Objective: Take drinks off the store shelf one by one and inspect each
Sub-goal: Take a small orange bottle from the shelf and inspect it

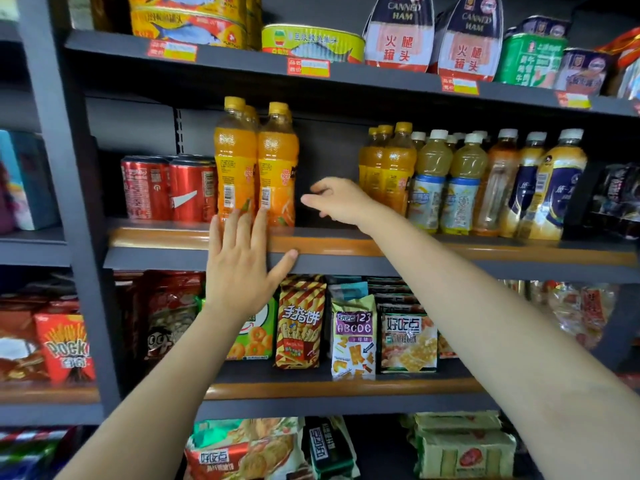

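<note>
Two orange drink bottles [256,168] with yellow caps stand upright side by side at the front of the middle shelf [346,259], with more of the same kind directly behind them. The left hand [242,268] reaches up from below with straight, spread fingers [261,220]; the fingertips touch the lower labels of both front bottles, and the thumb lies along the shelf's front edge. It grips nothing. The right hand [337,202] hovers in the bare gap just right of these bottles, its fingers loosely curled and pointing left, holding nothing and touching no bottle.

Just left of the orange bottles stand red cola cans [169,188]. Right of the gap comes another cluster of orange bottles [388,168], then pale yellow drinks with white caps [446,181], then amber tea bottles with dark blue labels [540,188].

The shelf above carries flat fish tins [311,43], canned ham [433,36] and green tins [530,58], with red and yellow price tags [308,67] along its edge. The shelf below holds snack packets [353,334], among them a red Pocky box [65,344] far to the left. Further packets [460,448] fill the lowest shelf.
</note>
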`<state>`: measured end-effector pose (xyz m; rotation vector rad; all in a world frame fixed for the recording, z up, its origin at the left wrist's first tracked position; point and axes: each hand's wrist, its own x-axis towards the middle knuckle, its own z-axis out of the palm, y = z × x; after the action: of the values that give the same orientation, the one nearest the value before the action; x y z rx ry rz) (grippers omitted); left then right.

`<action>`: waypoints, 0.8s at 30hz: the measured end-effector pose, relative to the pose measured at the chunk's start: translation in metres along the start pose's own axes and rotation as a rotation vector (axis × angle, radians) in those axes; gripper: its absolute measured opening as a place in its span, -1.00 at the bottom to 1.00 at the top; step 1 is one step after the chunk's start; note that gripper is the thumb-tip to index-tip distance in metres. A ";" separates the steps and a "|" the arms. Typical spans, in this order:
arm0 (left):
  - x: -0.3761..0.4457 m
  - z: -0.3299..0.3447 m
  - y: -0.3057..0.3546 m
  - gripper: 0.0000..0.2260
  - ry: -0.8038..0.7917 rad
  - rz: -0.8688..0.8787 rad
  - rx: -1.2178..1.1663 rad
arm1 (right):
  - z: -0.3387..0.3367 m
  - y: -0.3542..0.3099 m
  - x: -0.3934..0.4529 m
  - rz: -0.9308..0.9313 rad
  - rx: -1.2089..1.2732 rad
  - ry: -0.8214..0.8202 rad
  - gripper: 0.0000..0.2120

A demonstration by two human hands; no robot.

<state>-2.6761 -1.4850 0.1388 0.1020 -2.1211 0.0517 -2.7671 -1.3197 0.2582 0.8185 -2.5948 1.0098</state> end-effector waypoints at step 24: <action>0.000 0.004 -0.002 -0.31 0.023 -0.001 -0.028 | -0.020 -0.001 -0.011 -0.102 0.007 0.268 -0.42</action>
<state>-2.6793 -1.4878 0.1368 0.0854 -2.0981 0.0228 -2.7570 -1.3022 0.2687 0.7515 -2.3032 1.0234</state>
